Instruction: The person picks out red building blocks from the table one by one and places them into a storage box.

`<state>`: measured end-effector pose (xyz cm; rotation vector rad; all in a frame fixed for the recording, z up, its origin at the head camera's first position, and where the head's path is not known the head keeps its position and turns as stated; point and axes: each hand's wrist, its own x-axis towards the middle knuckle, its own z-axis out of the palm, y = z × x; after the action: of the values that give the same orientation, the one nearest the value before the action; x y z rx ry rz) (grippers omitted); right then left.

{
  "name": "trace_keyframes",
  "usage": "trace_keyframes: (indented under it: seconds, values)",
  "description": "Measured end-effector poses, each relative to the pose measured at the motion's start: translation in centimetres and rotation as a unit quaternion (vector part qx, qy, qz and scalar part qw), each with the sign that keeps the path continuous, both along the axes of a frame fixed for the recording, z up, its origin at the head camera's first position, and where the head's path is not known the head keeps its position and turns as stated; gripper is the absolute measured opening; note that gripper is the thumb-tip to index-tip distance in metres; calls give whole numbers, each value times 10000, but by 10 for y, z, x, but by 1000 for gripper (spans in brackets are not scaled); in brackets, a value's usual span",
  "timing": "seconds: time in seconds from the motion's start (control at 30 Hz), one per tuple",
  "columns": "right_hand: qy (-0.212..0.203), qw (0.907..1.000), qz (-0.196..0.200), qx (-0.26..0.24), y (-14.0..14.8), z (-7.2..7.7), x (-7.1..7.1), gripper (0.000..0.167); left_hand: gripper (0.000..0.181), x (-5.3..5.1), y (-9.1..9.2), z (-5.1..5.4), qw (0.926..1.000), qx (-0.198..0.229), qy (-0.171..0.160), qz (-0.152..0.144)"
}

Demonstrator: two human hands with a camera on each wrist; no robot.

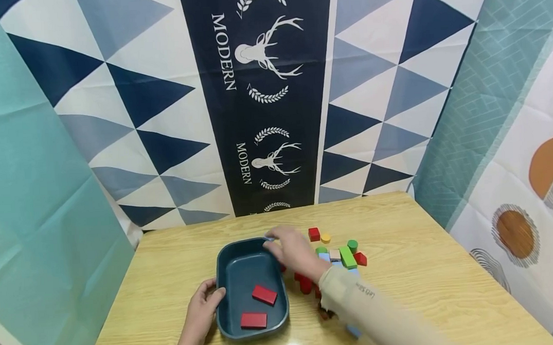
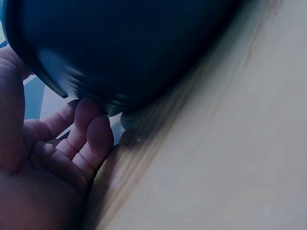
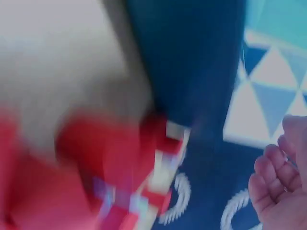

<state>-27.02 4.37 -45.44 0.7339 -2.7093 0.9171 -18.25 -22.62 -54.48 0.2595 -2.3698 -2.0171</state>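
Note:
A dark blue plastic bin stands on the table with two red rectangular blocks, one red block tilted and another red block near its front. My left hand grips the bin's left side, thumb over the rim and fingers against the outer wall, as the left wrist view shows. Over the bin's far right corner, my right hand pinches a small light-blue block, mostly hidden by the fingers. In the right wrist view the right hand's fingers are bent, and the block cannot be made out.
Right of the bin lies a loose pile of blocks, with a green block, a green cylinder, a red cube and a yellow disc. The right forearm covers part of it. Patterned cloth hangs behind the wooden table.

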Motion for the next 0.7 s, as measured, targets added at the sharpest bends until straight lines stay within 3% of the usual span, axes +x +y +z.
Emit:
trace_keyframes:
  seconds: [0.17,0.3,0.53,0.7]
  values:
    - [-610,9923,-1064,162,39,6,-39,37,49,0,0,2,10000,-15,-34,21]
    - [-1048,9821,-1479,509,66,-6,-56,36,49,1,0,1,10000,7,-75,46]
    - [-1006,9803,-1246,1153,81,-26,-59,33,50,0,-1,0,9999,4,-86,55]
    - [-330,9793,-1004,1728,81,-36,-57,21,48,0,0,1,10000,33,-64,49]
